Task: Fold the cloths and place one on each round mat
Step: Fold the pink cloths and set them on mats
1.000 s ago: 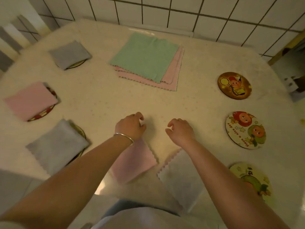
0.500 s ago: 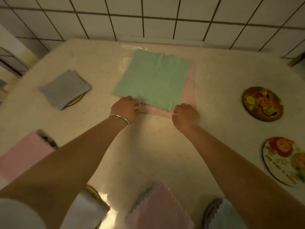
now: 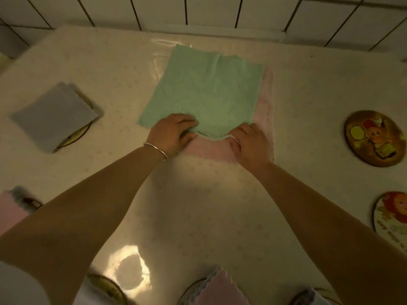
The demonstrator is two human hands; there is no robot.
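A green cloth (image 3: 207, 89) lies spread on top of a pink cloth (image 3: 211, 148) at the far middle of the table. My left hand (image 3: 171, 134) pinches the green cloth's near edge at its left part. My right hand (image 3: 248, 140) pinches the same edge at its right part, and the edge is lifted off the pink cloth between them. A folded grey cloth (image 3: 55, 115) covers a round mat (image 3: 76, 136) at the left. Two bare round mats lie at the right, a brown one (image 3: 374, 137) and a white one (image 3: 392, 219).
A folded pink cloth (image 3: 10, 211) sits on a mat at the left edge. Another folded pink cloth (image 3: 220, 290) lies on a mat at the near edge, with mats (image 3: 108, 289) beside it. A tiled wall (image 3: 198, 9) stands behind the table.
My hands reached from the near table to the far stack and took hold of the green cloth's near edge, lifting it. The view moved forward and closer.
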